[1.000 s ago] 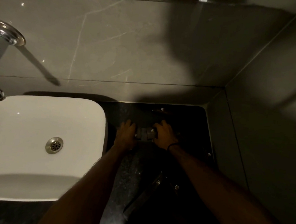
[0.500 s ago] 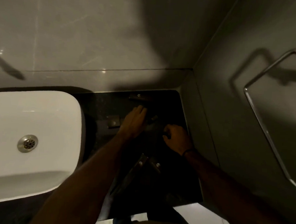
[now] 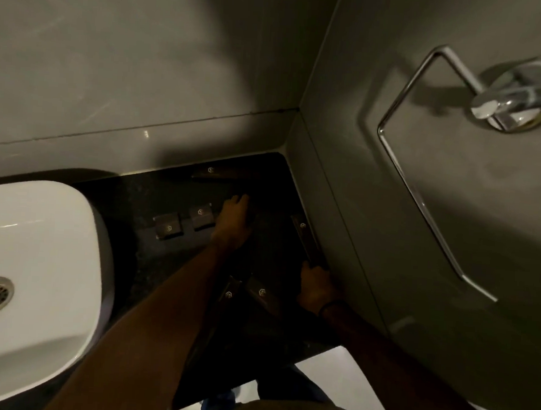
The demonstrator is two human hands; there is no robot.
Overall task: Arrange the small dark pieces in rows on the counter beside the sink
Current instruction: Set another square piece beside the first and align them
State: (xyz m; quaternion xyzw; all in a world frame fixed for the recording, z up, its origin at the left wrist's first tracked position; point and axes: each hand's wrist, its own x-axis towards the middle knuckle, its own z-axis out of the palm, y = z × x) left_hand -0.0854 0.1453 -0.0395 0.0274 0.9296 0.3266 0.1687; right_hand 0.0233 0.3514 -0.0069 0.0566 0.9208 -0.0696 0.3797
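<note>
Dark pieces on black counter right of white sink.

Two square pieces side by side, just left of left hand, lying flat with fingers together. Right hand at near end of long piece along wall; grip cannot be told.

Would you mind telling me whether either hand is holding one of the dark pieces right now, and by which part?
The right hand touches the near end of the long dark strip by the wall; a firm grip cannot be told. The left hand rests flat, holding nothing visible.
</note>
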